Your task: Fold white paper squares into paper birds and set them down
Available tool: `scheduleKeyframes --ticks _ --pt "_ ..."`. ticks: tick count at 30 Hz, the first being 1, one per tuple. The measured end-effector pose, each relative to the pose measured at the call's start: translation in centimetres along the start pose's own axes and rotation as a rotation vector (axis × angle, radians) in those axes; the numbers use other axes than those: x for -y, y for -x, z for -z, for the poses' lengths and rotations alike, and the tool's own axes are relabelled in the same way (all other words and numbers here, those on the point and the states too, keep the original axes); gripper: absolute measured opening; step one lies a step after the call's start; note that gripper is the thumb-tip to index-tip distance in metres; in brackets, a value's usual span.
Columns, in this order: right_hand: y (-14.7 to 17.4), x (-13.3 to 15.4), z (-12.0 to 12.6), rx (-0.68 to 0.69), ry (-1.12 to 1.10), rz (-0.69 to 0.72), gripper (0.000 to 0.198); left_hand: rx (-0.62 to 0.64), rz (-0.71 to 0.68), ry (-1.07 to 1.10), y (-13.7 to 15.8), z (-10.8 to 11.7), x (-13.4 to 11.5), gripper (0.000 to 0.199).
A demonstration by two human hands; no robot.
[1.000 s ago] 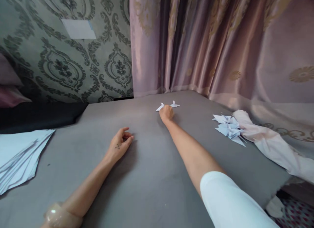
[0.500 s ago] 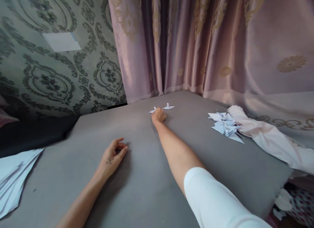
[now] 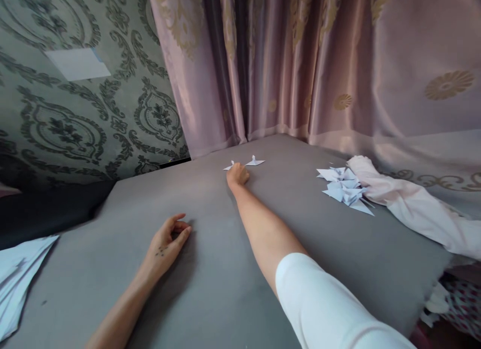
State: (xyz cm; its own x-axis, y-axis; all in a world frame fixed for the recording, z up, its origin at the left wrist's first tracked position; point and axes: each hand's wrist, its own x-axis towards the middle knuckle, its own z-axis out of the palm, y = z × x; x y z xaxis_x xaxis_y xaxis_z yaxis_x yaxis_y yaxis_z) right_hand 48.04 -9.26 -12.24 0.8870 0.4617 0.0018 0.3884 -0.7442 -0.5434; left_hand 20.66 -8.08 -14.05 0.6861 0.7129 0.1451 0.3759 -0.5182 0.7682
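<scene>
At the far end of the grey surface (image 3: 210, 269), my right hand (image 3: 238, 173) reaches out with its fingers curled closed on a folded white paper crane (image 3: 227, 167). Only the crane's tip and a bit of its top show past my knuckles. Just right of that hand, a second paper crane (image 3: 255, 162) rests on the surface with its wings spread. My left hand (image 3: 169, 242) hovers low over the middle left, fingers loosely bent, thumb apart, nothing in it. Several more folded paper cranes (image 3: 345, 189) lie in an overlapping pile to the right.
A pinkish-white rolled cloth (image 3: 406, 204) lies along the right edge, touching the pile. White paper sheets (image 3: 22, 279) are stacked at the left, near a black item (image 3: 52, 204). Pink curtains (image 3: 278, 63) and a patterned wall (image 3: 75, 108) close off the far side.
The view has shifted slightly, so most things sit a little farther left. My right hand stays closed at the same crane, and my left hand keeps its loose pose.
</scene>
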Motion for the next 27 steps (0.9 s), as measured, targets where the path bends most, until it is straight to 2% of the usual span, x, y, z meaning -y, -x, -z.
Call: scheduleKeyframes --ticks 7,14,16,18,20,22,24,27 --pt "0.3 -0.9 0.4 0.017 -0.042 -0.024 0.035 0.019 0.001 -0.002 0.1 0.0 0.4 0.05" --pt "2.3 -4.0 2.6 0.187 -0.025 0.125 0.035 -0.006 -0.02 -0.035 -0.2 0.2 1.5 0.051" --pt "3.8 -5.0 3.2 0.242 -0.019 0.196 0.034 -0.042 -0.047 -0.107 -0.3 0.6 1.9 0.048" --pt "5.9 -5.9 3.7 0.281 -0.016 0.284 0.026 -0.105 -0.054 -0.272 -0.4 1.0 2.3 0.044" --pt "8.3 -6.8 4.1 0.3 -0.018 0.384 0.019 -0.186 -0.023 -0.448 -0.2 1.3 2.5 0.043" --pt "10.9 -7.7 4.5 0.314 -0.023 0.478 0.023 -0.234 0.033 -0.547 0.1 1.4 2.4 0.043" --pt "13.1 -8.6 4.7 0.307 -0.02 0.563 0.025 -0.211 0.065 -0.59 0.4 1.4 2.2 0.043" --pt "15.2 -9.5 4.8 0.243 -0.016 0.654 0.028 -0.106 0.016 -0.582 0.4 2.0 1.6 0.041"
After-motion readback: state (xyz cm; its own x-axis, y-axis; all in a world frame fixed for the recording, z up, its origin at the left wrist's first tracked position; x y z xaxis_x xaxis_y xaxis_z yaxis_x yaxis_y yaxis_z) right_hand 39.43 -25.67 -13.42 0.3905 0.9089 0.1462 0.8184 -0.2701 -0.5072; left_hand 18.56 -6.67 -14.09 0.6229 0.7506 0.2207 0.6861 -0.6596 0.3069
